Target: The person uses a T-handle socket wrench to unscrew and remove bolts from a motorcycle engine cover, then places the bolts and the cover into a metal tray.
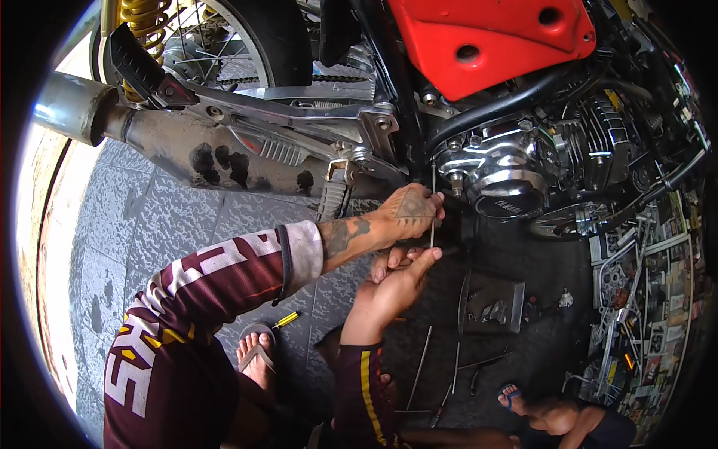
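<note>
A thin metal rod (pixel 432 233) stands upright in front of the motorcycle, its top reaching up beside the left end of the chrome engine (pixel 505 161). Wrapped around its middle are the fingers of my left hand (pixel 413 213), just below the frame tube. Lower down, my right hand (pixel 393 290) is curled with the thumb against the rod's bottom end. The palm faces up and partly hides what the fingers touch. Whether the rod's top touches the engine cannot be made out. Left of my hands is the folding footpeg (pixel 336 183).
A wide exhaust pipe (pixel 172 142) runs along the left. On the floor lie a yellow-handled screwdriver (pixel 287 319), a square metal tray (pixel 513 305) with small parts, and long bar tools (pixel 421 367). Another person's sandalled foot (pixel 513 398) is at lower right, near a parts rack (pixel 658 314).
</note>
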Available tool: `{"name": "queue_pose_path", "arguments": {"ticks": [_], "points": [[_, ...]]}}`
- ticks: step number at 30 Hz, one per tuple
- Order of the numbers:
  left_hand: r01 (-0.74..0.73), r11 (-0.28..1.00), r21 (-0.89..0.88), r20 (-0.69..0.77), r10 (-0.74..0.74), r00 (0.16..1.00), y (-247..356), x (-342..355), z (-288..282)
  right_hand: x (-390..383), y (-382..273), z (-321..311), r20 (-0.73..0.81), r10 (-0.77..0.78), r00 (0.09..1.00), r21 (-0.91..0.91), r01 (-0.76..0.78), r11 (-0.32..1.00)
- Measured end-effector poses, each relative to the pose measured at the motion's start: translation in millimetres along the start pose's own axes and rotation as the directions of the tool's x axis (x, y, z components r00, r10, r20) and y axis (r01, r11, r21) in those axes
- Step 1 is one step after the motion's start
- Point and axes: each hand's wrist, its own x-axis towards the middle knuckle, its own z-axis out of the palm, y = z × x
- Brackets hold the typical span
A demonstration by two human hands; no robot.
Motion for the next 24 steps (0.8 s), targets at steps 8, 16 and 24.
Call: {"name": "queue_pose_path", "arguments": {"ticks": [8,16,24], "points": [[-0.026,0.991,0.129,-0.094,0.039,0.995,-5,4,-5,11,-13,-35,0.139,0.208,0.968,-0.465,-0.122,0.877],[0.054,0.998,-0.042,-0.017,-0.055,0.998,12,3,-2,9,-24,-12,0.269,0.292,0.918,0.132,-0.336,0.933],[0.072,0.997,0.024,-0.145,-0.068,0.987,9,-4,-6,16,-23,-45,0.342,-0.098,0.935,-0.462,0.258,0.848]]}}
